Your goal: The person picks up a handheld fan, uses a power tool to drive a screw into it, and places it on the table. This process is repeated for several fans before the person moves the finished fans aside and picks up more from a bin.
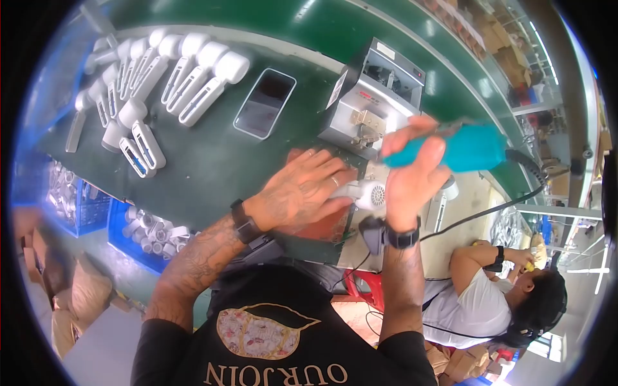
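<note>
My left hand [301, 188] rests low over the bench, its fingers closed on a small white handheld fan [371, 194] with a round slotted head. Most of the fan's body is hidden under that hand. Beneath it lies a reddish mat [315, 230]. A teal electric screwdriver [473, 148] is gripped in my right hand [412, 177], raised just right of the fan head and tilted nearly level. The screwdriver is slightly blurred and its tip cannot be made out. Its black cord [496, 206] loops down to the right.
Several white fans [199, 83] lie in rows at the bench's far left, beside a phone [266, 103]. A metal box-shaped machine [376, 96] stands beyond my hands. Another white part [443, 202] lies right. Blue crates [116, 225] hold white parts. A co-worker [479, 296] sits at the right.
</note>
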`<move>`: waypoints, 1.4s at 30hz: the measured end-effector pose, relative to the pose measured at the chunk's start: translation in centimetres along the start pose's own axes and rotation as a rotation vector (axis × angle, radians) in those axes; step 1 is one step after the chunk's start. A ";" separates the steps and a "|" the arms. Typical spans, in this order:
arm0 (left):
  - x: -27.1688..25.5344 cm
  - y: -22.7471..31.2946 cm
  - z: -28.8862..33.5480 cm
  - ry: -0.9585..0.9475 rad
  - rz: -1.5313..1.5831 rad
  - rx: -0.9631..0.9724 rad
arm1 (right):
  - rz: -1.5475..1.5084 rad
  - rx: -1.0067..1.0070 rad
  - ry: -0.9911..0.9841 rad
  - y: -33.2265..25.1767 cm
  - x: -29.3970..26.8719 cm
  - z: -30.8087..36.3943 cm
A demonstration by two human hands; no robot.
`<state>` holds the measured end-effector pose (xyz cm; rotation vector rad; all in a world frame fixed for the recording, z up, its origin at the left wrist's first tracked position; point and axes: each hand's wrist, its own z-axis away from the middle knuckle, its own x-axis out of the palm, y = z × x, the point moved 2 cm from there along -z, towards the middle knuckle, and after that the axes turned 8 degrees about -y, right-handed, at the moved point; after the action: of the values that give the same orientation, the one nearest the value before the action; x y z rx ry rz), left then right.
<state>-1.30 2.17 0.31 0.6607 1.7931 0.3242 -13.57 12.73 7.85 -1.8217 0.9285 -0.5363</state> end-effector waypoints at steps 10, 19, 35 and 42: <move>-0.6 0.1 0.0 0.014 0.030 0.019 | 0.041 -0.038 0.058 2.0 0.9 -3.0; -0.8 0.3 -0.1 0.021 0.036 0.021 | 0.045 -0.015 0.071 2.3 1.0 -3.1; -0.7 0.0 0.1 -0.018 0.025 0.005 | -0.059 0.065 -0.034 -1.4 -0.7 4.8; -0.4 0.2 0.3 -0.051 0.029 -0.010 | -0.109 0.033 -0.031 -0.4 -0.8 5.8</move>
<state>-0.90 2.07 0.66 0.6828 1.7340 0.3334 -9.79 16.69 5.85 -1.8531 0.7979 -0.5858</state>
